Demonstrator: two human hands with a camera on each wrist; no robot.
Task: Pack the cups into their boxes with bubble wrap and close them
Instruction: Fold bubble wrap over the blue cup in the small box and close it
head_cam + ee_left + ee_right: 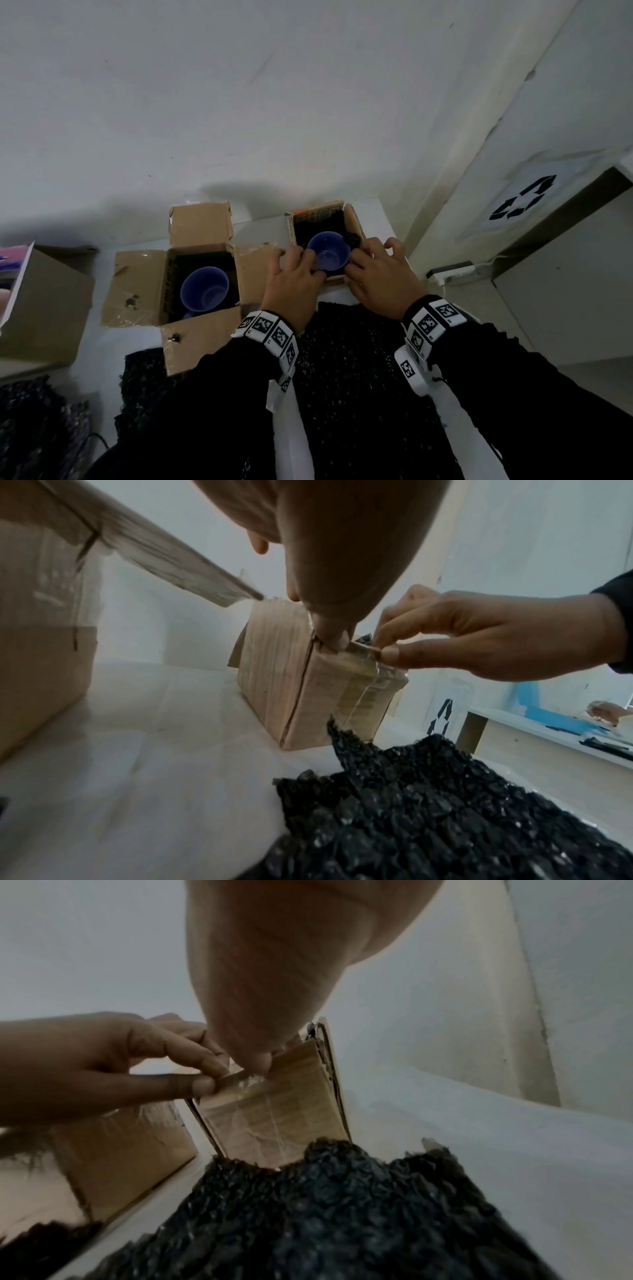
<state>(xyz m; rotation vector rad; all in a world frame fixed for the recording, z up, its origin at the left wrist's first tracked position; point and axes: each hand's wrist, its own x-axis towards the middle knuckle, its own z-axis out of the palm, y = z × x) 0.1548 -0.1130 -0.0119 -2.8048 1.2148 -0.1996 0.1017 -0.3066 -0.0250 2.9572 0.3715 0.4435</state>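
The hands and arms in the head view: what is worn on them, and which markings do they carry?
The left hand and right hand are bare, without gloves. Both arms are in black long sleeves. Each wrist carries a white band of blocks printed with black square code markers.

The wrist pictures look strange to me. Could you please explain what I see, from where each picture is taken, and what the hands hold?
There is no machine here: a person works with two bare hands and wears three cameras. The head picture looks down from above. Each wrist picture looks along one hand at its fingers, so the big shape at the top is that hand itself. On the white table stand a small box with a blue cup inside and, to its left, a larger open box with a second blue cup. In front lies black bubble wrap. The left hand and the right hand both pinch the near top edge of the small box.
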